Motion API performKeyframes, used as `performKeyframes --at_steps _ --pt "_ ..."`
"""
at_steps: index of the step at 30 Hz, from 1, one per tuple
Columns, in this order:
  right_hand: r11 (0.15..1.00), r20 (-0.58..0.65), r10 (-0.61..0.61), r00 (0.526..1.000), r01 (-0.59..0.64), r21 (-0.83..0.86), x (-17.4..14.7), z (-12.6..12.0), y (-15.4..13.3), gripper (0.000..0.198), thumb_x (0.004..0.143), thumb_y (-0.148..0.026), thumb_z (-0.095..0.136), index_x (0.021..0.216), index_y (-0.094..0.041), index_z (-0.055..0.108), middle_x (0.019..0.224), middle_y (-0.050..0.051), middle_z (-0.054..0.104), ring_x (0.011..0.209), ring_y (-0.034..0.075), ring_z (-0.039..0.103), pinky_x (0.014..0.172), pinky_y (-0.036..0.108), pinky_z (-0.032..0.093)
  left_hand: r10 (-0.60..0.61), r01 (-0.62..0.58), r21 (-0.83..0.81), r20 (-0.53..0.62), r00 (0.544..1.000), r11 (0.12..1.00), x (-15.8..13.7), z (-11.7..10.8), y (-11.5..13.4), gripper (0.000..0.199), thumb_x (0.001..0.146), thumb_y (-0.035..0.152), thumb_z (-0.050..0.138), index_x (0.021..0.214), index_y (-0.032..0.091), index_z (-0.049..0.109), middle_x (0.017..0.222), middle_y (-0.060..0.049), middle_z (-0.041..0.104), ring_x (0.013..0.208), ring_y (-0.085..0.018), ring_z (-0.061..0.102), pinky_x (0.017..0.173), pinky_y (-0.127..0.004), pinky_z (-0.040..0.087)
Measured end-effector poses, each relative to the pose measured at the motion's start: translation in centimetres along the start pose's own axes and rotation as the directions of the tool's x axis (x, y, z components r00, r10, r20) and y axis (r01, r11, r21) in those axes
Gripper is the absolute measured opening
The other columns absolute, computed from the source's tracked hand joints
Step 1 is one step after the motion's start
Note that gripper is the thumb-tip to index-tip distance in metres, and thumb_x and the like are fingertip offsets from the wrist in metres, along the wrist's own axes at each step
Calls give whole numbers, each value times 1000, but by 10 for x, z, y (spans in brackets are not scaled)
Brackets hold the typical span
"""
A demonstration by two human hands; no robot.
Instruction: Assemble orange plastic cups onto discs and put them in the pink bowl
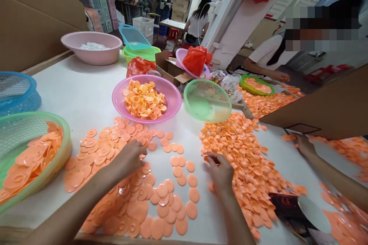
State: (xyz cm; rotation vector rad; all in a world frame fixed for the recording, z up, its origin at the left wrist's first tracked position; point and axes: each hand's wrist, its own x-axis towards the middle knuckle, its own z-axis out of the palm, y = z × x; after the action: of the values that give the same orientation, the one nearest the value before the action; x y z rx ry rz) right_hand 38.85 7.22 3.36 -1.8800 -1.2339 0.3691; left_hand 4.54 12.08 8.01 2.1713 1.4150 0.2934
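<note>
My left hand [129, 160] is closed in a pinch over the spread of flat orange plastic discs [105, 147], with a bit of orange at its fingertips. Raised rings mark many of these discs, and some smooth ones [192, 195] lie singly near the middle. At the left edge of a heap of small orange plastic cups [244, 160] is my right hand [221, 172], fingers curled together and partly blurred. What it holds is hidden. Beyond both hands, a pink bowl [175, 101] contains more orange cups.
Left stands a green basket [67, 141] of larger orange discs beside blue baskets [37, 99]. A green colander [207, 101] touches the cup heap's far end. Cardboard panels [324, 103] flank the table. Another person's hand [304, 145] reaches in at right; two people are farther back.
</note>
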Motion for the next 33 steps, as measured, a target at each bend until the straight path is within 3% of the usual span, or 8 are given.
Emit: performKeyframes --at_steps 4,8,11,17,21,25,28,33 --pt "962 293 104 950 -171 212 -24 32 -40 25 73 -43 65 73 -18 65 63 3 65 56 18 58 53 28 45 26 -25 107 -6 1000 994 -9 56 9 11 76 15 60 73 19 69 86 -7 65 91 -24 54 76 -35 35" --pt "940 438 103 893 -232 251 -42 59 -66 20 74 -38 63 71 -18 61 51 -2 56 46 14 52 46 24 41 35 -32 44 -87 996 999 5 68 23 14 85 24 56 88 19 69 94 -8 65 94 -23 53 80 -36 34" --pt "939 504 104 858 -252 235 -46 71 -73 18 77 -36 60 74 -18 62 48 -4 54 41 13 49 43 23 38 16 -17 -10 -103 995 1000 4 69 22 12 82 22 59 87 19 70 93 -7 63 91 -22 53 78 -34 34" --pt "996 510 -19 860 -26 81 -53 94 -84 11 74 -20 55 64 -19 59 55 -2 61 52 13 55 52 22 39 -18 9 -70 -131 991 997 -3 79 15 15 83 24 58 75 20 70 84 -5 61 84 -19 53 75 -32 34" --pt "996 522 -73 850 91 -10 -54 99 -92 14 72 -12 51 62 -19 55 58 -1 61 56 13 55 55 22 38 -79 64 -184 -76 994 981 4 72 18 18 81 21 57 71 18 71 79 -5 63 79 -18 56 73 -29 37" --pt "992 547 -75 834 118 -44 -50 97 -95 15 73 -9 50 62 -20 54 59 0 62 57 13 55 55 22 37 -270 271 -507 79 960 818 18 59 27 21 75 13 56 89 16 71 67 0 65 65 -14 61 63 -24 42" --pt "991 556 -78 827 125 -47 -46 98 -95 15 73 -9 51 63 -19 54 61 0 62 58 14 56 55 22 37 -383 419 -588 193 903 692 27 58 34 20 71 9 55 87 14 66 54 5 58 46 -11 56 49 -21 40" --pt "993 564 -80 822 112 -22 -53 98 -95 15 74 -10 51 62 -20 51 61 0 61 58 13 54 55 22 37 -357 388 -677 193 914 626 21 70 32 3 76 18 55 76 17 58 50 6 57 41 -11 56 42 -20 40"
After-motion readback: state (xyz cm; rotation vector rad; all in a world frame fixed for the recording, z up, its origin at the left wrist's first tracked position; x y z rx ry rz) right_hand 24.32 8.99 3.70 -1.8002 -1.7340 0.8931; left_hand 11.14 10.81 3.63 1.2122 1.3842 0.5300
